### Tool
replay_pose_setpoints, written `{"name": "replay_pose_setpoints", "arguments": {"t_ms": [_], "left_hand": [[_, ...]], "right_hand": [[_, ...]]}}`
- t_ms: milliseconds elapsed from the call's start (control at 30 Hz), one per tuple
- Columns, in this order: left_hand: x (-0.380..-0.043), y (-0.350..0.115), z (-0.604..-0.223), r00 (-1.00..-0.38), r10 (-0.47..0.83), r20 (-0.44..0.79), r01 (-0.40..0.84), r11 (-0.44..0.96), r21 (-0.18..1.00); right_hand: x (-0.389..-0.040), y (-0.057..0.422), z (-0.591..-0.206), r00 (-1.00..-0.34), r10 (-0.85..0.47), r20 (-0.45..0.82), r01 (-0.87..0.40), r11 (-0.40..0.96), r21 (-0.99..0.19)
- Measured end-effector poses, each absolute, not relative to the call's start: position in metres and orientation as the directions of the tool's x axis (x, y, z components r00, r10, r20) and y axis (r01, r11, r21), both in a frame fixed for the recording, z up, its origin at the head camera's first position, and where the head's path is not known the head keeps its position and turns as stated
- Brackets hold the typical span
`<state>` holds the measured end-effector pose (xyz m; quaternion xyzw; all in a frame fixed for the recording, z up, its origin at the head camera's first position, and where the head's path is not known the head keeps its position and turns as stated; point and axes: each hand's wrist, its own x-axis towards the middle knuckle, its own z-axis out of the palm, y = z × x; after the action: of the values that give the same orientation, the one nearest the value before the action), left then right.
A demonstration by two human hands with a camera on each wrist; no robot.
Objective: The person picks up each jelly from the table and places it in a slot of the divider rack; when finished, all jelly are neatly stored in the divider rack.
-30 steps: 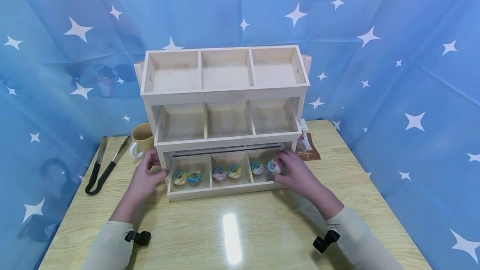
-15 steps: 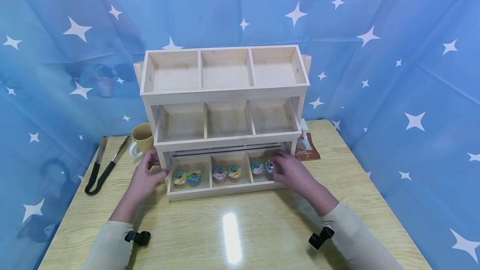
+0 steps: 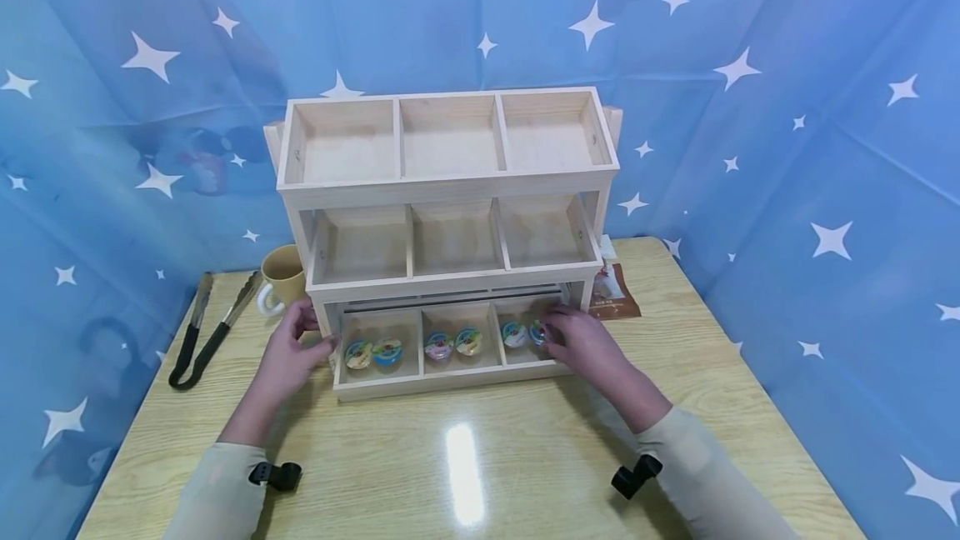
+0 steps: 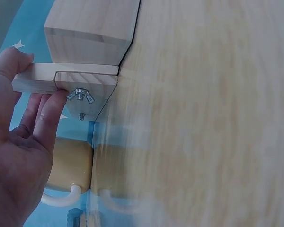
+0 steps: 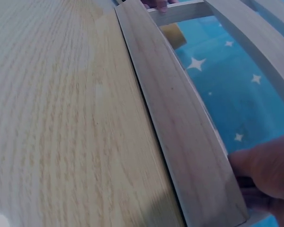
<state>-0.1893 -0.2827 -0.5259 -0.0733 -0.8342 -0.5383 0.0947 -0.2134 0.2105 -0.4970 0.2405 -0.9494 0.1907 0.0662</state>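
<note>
A pale wooden three-tier rack stands on the table, each tier split into three compartments. In the bottom tier, each compartment holds two small round cups with printed lids, such as the cup at left and the cup in the middle. My right hand holds a jelly cup in the right compartment, beside another cup; its fingers partly cover it. My left hand grips the rack's left side, thumb and fingers on opposite faces of the wood near a wing nut.
A tan mug with a white handle stands left of the rack. Black-handled tongs lie further left. Behind the rack's right side is a brown packet. A blue star-patterned curtain surrounds the table.
My right hand has moved slightly left and lowered the cup, which was tilted, down beside the other cup in the right compartment. The left hand keeps its place on the rack.
</note>
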Motion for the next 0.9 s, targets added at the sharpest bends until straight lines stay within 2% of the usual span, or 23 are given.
{"name": "replay_pose_setpoints", "arguments": {"t_ms": [300, 600, 900], "left_hand": [[-0.190, -0.281, -0.526, -0.970, 0.019, 0.243, 0.230, 0.408, 0.883], [-0.190, -0.279, -0.528, -0.973, 0.023, 0.228, 0.217, 0.411, 0.885], [-0.188, -0.277, -0.528, -0.970, 0.039, 0.242, 0.234, 0.442, 0.866]], "right_hand": [[-0.213, 0.206, -0.500, -0.893, -0.404, 0.199, -0.449, 0.834, -0.321], [-0.210, 0.210, -0.498, -0.900, -0.392, 0.192, -0.436, 0.822, -0.366], [-0.200, 0.220, -0.495, -0.921, -0.343, 0.187, -0.388, 0.752, -0.532]]}}
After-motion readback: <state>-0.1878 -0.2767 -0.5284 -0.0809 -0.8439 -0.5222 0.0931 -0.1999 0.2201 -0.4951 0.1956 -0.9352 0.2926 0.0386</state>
